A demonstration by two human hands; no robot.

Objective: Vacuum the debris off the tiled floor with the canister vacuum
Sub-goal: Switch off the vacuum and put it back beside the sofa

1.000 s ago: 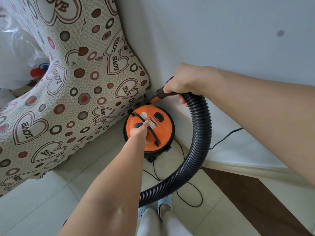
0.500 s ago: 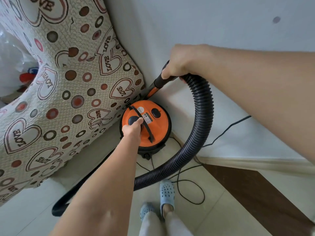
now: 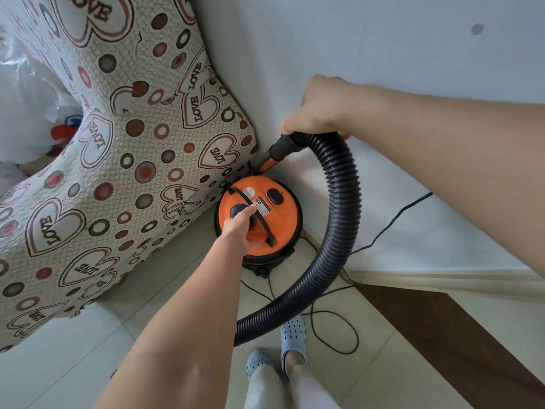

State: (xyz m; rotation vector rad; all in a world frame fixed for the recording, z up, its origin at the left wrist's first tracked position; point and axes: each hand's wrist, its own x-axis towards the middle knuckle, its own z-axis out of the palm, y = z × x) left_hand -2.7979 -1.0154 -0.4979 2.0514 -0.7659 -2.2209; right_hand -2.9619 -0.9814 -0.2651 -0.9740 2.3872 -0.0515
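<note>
Against the white wall (image 3: 354, 39), the orange canister vacuum (image 3: 274, 222) sits on the tiled floor (image 3: 368, 376), crowded by a patterned sofa cover (image 3: 118, 143). Left hand (image 3: 240, 228) reaches down, fingers seemingly pressing its black button. Right hand (image 3: 317, 109) is clenched around the ribbed hose (image 3: 342, 202).

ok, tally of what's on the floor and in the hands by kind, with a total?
Canister vacuum: 1
Corrugated hose, held by the right hand: 1
Power cord on the tiles: 1
Slippers: 2
Hands, counting the left hand on the vacuum lid: 2
Total: 7
</note>
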